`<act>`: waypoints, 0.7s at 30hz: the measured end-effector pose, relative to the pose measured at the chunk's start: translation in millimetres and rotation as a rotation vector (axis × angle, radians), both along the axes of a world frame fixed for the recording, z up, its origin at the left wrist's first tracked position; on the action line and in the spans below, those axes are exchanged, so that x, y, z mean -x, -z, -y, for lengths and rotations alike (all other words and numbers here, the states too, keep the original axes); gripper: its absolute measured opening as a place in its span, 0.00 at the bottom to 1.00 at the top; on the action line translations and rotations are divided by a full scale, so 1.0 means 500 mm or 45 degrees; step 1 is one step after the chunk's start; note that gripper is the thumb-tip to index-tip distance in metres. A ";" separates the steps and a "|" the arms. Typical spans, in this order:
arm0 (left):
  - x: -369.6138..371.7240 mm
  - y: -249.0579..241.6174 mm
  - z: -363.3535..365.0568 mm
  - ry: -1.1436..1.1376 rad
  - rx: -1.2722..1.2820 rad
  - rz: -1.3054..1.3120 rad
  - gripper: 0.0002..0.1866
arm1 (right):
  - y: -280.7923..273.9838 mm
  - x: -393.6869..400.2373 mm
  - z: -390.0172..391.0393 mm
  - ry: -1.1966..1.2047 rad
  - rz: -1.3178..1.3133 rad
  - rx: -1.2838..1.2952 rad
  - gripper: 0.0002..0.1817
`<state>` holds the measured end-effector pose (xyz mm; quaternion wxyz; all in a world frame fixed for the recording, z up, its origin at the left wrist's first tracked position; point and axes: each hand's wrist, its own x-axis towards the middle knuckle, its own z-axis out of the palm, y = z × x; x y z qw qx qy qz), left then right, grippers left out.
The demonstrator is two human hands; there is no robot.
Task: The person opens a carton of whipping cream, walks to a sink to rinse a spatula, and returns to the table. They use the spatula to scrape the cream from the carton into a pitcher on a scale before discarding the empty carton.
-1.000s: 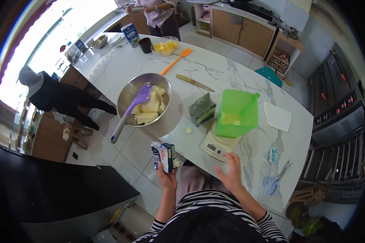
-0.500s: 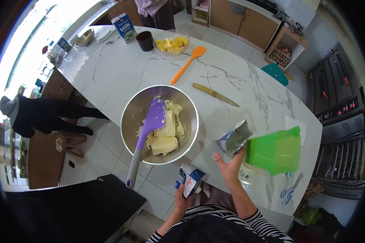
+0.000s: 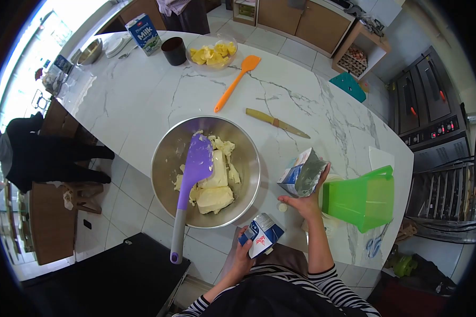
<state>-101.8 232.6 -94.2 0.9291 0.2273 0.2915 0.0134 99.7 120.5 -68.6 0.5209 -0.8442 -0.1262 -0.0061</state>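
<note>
My left hand (image 3: 242, 260) is closed around a blue-and-white carton (image 3: 267, 236) held at the table's near edge. My right hand (image 3: 309, 203) grips a cut-open carton (image 3: 297, 175), its fingers along the far right side and the thumb at the base; the silvery inside shows. Beside that thumb lies a small white cap (image 3: 283, 207). Left of both hands stands a steel mixing bowl (image 3: 161, 182) with pale blocks of butter (image 3: 215, 199) inside. A purple spatula (image 3: 198, 158) rests in it, its grey handle over the rim.
A green pitcher (image 3: 359, 201) stands right of my right hand, with blue-handled scissors (image 3: 374, 245) nearby. Beyond the bowl lie a knife (image 3: 277, 123) and an orange spatula (image 3: 238, 82). Farther back are a bowl of yellow chunks (image 3: 213, 54), a dark cup (image 3: 173, 51) and a milk carton (image 3: 143, 34).
The left carton has risen slightly and moved right, its label turning more toward me. My right fingers have come round the cut-open carton, which stands more upright. The view has shifted a little.
</note>
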 end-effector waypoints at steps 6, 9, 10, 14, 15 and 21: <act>0.002 0.013 0.027 -0.100 0.028 0.035 0.34 | 0.012 -0.007 -0.005 -0.158 -0.036 -0.335 0.75; 0.026 0.028 0.061 -0.179 -0.058 0.047 0.31 | 0.007 0.022 -0.004 -0.249 0.232 -0.344 0.70; 0.037 0.030 0.074 -0.256 -0.073 0.015 0.30 | 0.000 0.035 -0.001 -0.308 0.445 -0.372 0.68; 0.086 0.078 0.113 -0.399 -0.134 0.017 0.28 | -0.065 0.115 0.036 -0.430 0.625 -0.611 0.61; 0.097 0.084 0.124 -0.485 -0.118 0.039 0.29 | -0.082 0.130 0.053 -0.417 0.619 -0.622 0.61; 0.096 0.072 0.201 -0.501 -0.058 0.133 0.25 | -0.214 0.187 0.209 -0.563 0.837 -0.366 0.44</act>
